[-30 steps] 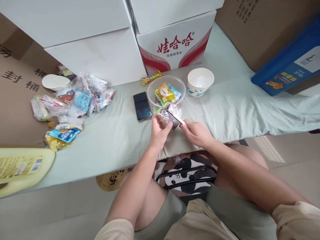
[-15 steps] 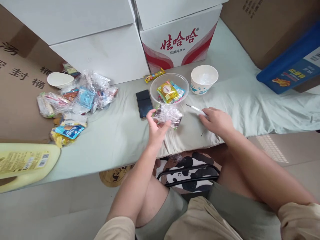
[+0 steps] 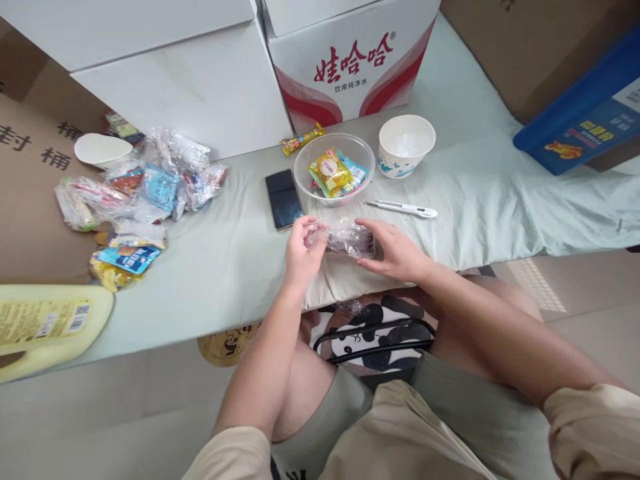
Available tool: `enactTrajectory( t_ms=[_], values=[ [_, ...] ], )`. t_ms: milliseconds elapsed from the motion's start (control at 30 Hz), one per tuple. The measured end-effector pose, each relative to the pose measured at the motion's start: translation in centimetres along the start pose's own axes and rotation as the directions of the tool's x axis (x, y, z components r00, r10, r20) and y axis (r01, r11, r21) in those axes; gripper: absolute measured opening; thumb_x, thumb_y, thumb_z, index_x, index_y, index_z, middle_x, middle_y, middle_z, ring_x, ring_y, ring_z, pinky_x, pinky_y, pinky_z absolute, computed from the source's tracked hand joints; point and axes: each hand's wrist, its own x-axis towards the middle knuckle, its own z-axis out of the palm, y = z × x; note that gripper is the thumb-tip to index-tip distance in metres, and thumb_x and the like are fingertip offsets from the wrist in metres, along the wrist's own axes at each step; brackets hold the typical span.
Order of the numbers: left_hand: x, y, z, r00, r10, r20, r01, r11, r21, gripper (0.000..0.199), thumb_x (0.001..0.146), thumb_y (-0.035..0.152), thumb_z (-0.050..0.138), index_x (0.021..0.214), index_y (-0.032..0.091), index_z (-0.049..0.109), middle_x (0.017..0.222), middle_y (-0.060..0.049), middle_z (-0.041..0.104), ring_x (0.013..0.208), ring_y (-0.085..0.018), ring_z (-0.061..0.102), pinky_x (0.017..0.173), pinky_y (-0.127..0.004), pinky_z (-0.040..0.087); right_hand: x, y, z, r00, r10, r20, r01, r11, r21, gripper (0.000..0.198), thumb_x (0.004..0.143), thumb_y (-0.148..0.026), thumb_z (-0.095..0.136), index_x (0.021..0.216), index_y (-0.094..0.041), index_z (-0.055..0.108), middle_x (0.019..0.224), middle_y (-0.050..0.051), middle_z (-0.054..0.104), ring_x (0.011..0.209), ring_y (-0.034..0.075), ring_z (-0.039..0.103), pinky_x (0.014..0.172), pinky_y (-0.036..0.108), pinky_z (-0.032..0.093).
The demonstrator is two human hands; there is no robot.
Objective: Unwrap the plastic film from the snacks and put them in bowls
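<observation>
A package with dark contents wrapped in clear plastic film lies on the cloth near the table's front edge. My left hand grips its left end, thumb and fingers closed on the film. Around the right end, my right hand is open, its thumb and fingers apart; whether it touches the film I cannot tell. A white utility knife lies just beyond my right hand, blade toward the left. Behind the package stands a clear plastic bowl containing yellow and blue snack packets.
A phone lies left of the bowl, a paper bowl stands to its right, and a yellow snack stick lies behind. Piled packets occupy the left. White cartons and a blue container border the table.
My right hand has put the utility knife down on the cloth and moved left to the wrapped package. The package has turned and shifted slightly right, with my left hand still on it.
</observation>
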Motion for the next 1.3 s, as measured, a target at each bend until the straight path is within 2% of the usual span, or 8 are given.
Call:
enactTrajectory(
  t_ms=[133, 300, 400, 533, 667, 967, 1167, 1300],
  values=[
    [0.5, 0.4, -0.4, 0.979, -0.165, -0.122, 0.146, 0.977, -0.156, 0.026, 0.079, 0.024, 0.066, 0.104, 0.025, 0.056, 0.091, -0.001, 0.067, 0.074, -0.016, 0.069, 0.056, -0.024, 0.053, 0.7, 0.1, 0.1, 0.988, 0.073, -0.134, -0.069, 0.997, 0.033, 0.025, 0.091, -0.027, 0.054, 0.112, -0.023, 0.066, 0.105, 0.009, 0.075, 0.102, 0.027, 0.069, 0.095, 0.045, 0.052],
    [1.3, 0.1, -2.0, 0.963, -0.152, -0.221, 0.156, 0.988, 0.002, 0.034, 0.071, 0.008, 0.058, 0.101, 0.023, 0.061, 0.088, 0.001, 0.064, 0.064, -0.011, 0.062, 0.060, -0.024, 0.049, 0.4, 2.2, -1.8, 0.831, 0.339, -0.442, -0.338, 0.937, 0.084, 0.012, 0.084, -0.018, 0.051, 0.087, -0.023, 0.062, 0.093, 0.007, 0.069, 0.087, 0.023, 0.066, 0.078, 0.038, 0.053],
    [1.2, 0.0, -2.6, 0.990, -0.070, -0.124, 0.092, 0.979, 0.181, 0.034, 0.065, 0.006, 0.061, 0.095, 0.022, 0.067, 0.091, 0.001, 0.064, 0.070, -0.012, 0.059, 0.065, -0.025, 0.047, -0.2, 2.3, -2.3, 0.780, 0.244, -0.577, -0.296, 0.955, 0.003, 0.020, 0.078, -0.011, 0.050, 0.089, -0.023, 0.060, 0.103, 0.010, 0.067, 0.097, 0.024, 0.065, 0.082, 0.039, 0.052],
    [0.9, 0.7, -2.3, 1.000, -0.022, -0.012, 0.024, 0.979, 0.205, 0.010, 0.071, 0.023, 0.070, 0.067, 0.020, 0.061, 0.076, 0.000, 0.061, 0.070, -0.013, 0.058, 0.063, -0.025, 0.044, -0.7, 0.7, -1.8, 0.942, -0.117, -0.315, 0.047, 0.974, -0.221, 0.022, 0.082, -0.015, 0.053, 0.099, -0.024, 0.064, 0.097, 0.007, 0.071, 0.093, 0.024, 0.065, 0.087, 0.041, 0.049],
    [0.9, 1.6, -1.8, 0.983, -0.185, 0.008, 0.183, 0.970, -0.162, 0.021, 0.075, 0.035, 0.070, 0.068, 0.021, 0.056, 0.059, 0.004, 0.054, 0.050, -0.011, 0.052, 0.051, -0.023, 0.042, -0.2, 0.1, -1.2, 0.994, -0.059, -0.094, 0.019, 0.924, -0.383, 0.035, 0.092, -0.029, 0.056, 0.125, -0.021, 0.065, 0.120, 0.013, 0.072, 0.120, 0.032, 0.059, 0.105, 0.051, 0.040],
    [1.8, 1.6, -1.8, 0.929, -0.350, -0.121, 0.294, 0.895, -0.336, 0.028, 0.076, 0.037, 0.074, 0.066, 0.020, 0.053, 0.058, 0.005, 0.054, 0.043, -0.008, 0.052, 0.043, -0.020, 0.040, -1.4, -2.2, -2.1, 0.989, -0.084, -0.124, 0.029, 0.920, -0.391, 0.019, 0.096, -0.031, 0.056, 0.084, -0.029, 0.071, 0.130, 0.005, 0.068, 0.134, 0.033, 0.051, 0.109, 0.054, 0.037],
    [2.4, 1.4, -2.0, 0.869, -0.490, -0.076, 0.428, 0.819, -0.383, 0.027, 0.075, 0.039, 0.070, 0.066, 0.019, 0.053, 0.058, 0.003, 0.057, 0.044, -0.009, 0.055, 0.036, -0.018, 0.025, -2.0, -2.8, -1.4, 0.917, -0.081, 0.390, 0.181, 0.957, -0.227, 0.027, 0.100, -0.033, 0.047, 0.109, -0.024, 0.071, 0.086, 0.007, 0.075, 0.070, 0.020, 0.065, 0.066, 0.031, 0.043],
    [2.3, 1.7, -2.2, 0.866, -0.495, -0.073, 0.431, 0.812, -0.393, 0.018, 0.070, 0.029, 0.068, 0.066, 0.019, 0.053, 0.059, 0.004, 0.057, 0.043, -0.006, 0.053, 0.035, -0.016, 0.021, -1.6, -3.0, -1.0, 0.921, 0.205, 0.332, -0.086, 0.936, -0.341, 0.040, 0.103, -0.038, 0.037, 0.126, -0.023, 0.066, 0.063, 0.003, 0.067, 0.055, 0.020, 0.057, 0.057, 0.030, 0.034]
  ],
)
